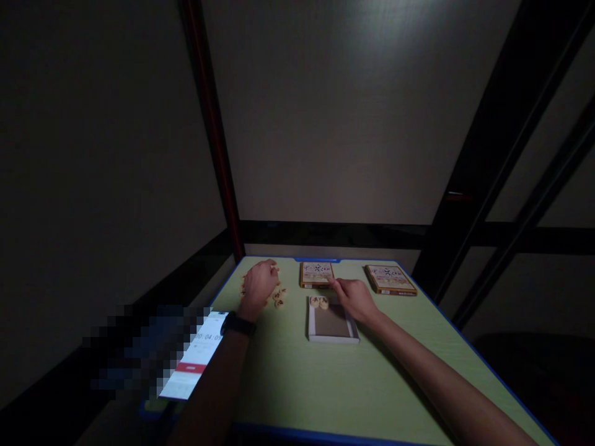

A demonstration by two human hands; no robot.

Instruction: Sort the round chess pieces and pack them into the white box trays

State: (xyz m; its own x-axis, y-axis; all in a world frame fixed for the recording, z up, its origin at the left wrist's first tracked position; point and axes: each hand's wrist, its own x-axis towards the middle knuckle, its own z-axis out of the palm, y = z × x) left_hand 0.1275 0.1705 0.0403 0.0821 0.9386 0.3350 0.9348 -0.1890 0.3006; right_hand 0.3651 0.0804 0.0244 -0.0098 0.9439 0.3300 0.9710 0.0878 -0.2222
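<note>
My left hand (261,282), with a dark band on the wrist, reaches over a loose pile of round wooden Chinese chess pieces (279,303) on the left of the table. Its fingers curl down among them, and what they hold, if anything, is hidden. My right hand (357,297) is held over the right back side of a shallow open box tray (333,339). Its fingers are closed, with the thumb towards the left; whatever is in them cannot be made out. Two chess pieces (318,302) lie side by side in the tray's back left corner.
A printed flat box (317,274) lies behind the tray, and a similar box (390,279) lies at the back right. A lit phone (198,356) showing a timer is at the left edge of the green table (297,384). Walls stand behind and to the left.
</note>
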